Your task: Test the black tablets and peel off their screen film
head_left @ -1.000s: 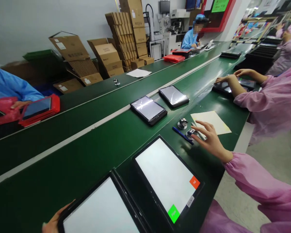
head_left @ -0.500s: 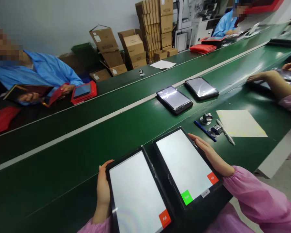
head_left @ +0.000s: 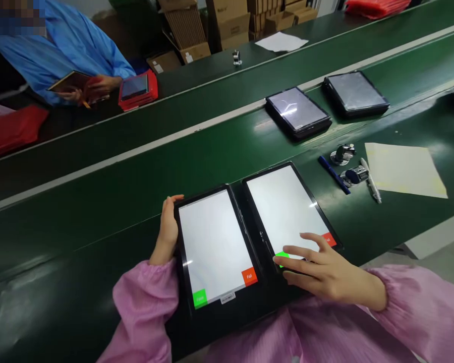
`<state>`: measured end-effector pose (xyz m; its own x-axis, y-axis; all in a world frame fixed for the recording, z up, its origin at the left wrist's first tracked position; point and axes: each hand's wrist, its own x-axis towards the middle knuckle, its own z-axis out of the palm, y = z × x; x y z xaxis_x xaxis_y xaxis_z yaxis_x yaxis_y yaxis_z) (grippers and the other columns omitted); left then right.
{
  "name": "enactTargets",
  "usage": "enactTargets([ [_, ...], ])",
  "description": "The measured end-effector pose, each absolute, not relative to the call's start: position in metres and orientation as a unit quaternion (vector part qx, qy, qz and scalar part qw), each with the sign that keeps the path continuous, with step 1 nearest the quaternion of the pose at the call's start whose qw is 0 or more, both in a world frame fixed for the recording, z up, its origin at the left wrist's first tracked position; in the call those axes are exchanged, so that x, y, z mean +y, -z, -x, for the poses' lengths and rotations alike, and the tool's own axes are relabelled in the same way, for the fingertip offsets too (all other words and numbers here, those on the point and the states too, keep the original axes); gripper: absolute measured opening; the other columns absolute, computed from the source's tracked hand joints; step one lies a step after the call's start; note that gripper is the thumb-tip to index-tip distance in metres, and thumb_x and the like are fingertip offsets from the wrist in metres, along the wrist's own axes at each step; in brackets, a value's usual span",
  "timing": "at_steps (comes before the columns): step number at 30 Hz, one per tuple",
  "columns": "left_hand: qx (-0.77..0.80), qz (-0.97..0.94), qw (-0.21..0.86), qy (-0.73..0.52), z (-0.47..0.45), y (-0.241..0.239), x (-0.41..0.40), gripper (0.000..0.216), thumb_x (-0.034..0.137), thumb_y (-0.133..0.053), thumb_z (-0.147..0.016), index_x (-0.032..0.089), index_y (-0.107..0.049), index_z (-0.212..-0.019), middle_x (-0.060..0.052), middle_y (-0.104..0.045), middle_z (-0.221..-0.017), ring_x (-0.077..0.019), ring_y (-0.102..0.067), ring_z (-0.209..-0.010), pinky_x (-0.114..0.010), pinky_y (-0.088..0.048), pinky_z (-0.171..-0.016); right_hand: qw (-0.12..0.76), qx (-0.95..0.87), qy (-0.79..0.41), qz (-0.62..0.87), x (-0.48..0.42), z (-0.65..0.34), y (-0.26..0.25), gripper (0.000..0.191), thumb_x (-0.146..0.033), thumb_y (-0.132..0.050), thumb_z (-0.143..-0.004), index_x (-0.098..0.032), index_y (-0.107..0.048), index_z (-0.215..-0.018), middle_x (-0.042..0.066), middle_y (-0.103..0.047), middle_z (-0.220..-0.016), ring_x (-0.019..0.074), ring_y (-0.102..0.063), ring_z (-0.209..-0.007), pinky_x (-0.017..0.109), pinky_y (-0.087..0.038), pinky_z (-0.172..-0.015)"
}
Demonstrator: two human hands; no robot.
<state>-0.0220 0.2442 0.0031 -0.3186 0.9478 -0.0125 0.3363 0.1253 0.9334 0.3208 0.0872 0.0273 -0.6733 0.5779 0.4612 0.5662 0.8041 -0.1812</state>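
Observation:
Two black-framed tablets lie side by side before me, both with lit white screens. My left hand point(head_left: 168, 228) grips the left edge of the left tablet point(head_left: 216, 242), its fingers curled round the upper corner. That screen has a green button at its lower left and a red "Fail" button at its lower right. Over the bottom of the right tablet point(head_left: 285, 204) my right hand point(head_left: 327, 272) is spread open. Its fingertips are at the green button point(head_left: 281, 256), partly covering it; whether they touch the glass I cannot tell. A red button shows beyond the fingers.
Two more tablets point(head_left: 298, 112) point(head_left: 357, 92) rest farther back on the green bench. To the right are a blue pen point(head_left: 333, 174), a white pen point(head_left: 371, 182), two shiny metal pieces point(head_left: 342, 153) and a paper sheet point(head_left: 404, 169). Across the bench, a person in blue point(head_left: 79, 38) handles a tablet-like item.
My right hand has left the right tablet's outer edge and moved over its lower screen, fingers spread. My left hand keeps its hold. The camera view has tilted down.

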Motion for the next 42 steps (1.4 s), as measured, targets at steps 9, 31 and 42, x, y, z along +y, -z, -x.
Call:
enactTargets([
  [9,0.296,-0.91,-0.017,-0.289,-0.043,-0.065,0.137,0.02,0.04,-0.057,-0.105,0.024,-0.065,-0.095,0.001,-0.069,-0.08,-0.0176,-0.063,-0.073,-0.044,-0.036,-0.093,0.241,-0.935,0.091,0.243,0.094,-0.326,-0.021,0.044,-0.006,-0.038,-0.108,-0.025,-0.078,-0.102,-0.007,-0.075,-0.133,0.0123,-0.063,-0.12,0.036,-0.052,-0.095],
  [31,0.456,-0.858,0.182,-0.148,-0.102,-0.079,0.318,0.019,0.038,-0.068,-0.086,0.021,-0.068,-0.077,-0.004,-0.07,-0.082,-0.0238,-0.062,-0.084,-0.038,-0.043,-0.083,0.401,-0.717,-0.004,0.57,0.092,-0.388,-0.056,0.026,-0.019,-0.07,-0.099,-0.032,-0.068,-0.121,0.008,-0.071,-0.114,0.0286,-0.072,-0.103,0.045,-0.062,-0.083],
  [42,0.522,-0.792,0.313,-0.053,-0.113,-0.065,0.311,0.019,0.038,-0.063,-0.09,0.02,-0.064,-0.084,-0.002,-0.07,-0.084,-0.0209,-0.064,-0.074,-0.032,-0.046,-0.07,0.323,-0.725,-0.109,0.599,0.037,-0.376,0.028,0.077,-0.043,-0.062,-0.105,-0.031,-0.024,-0.17,0.014,-0.075,-0.124,0.0302,-0.078,-0.1,0.043,-0.07,-0.082],
])
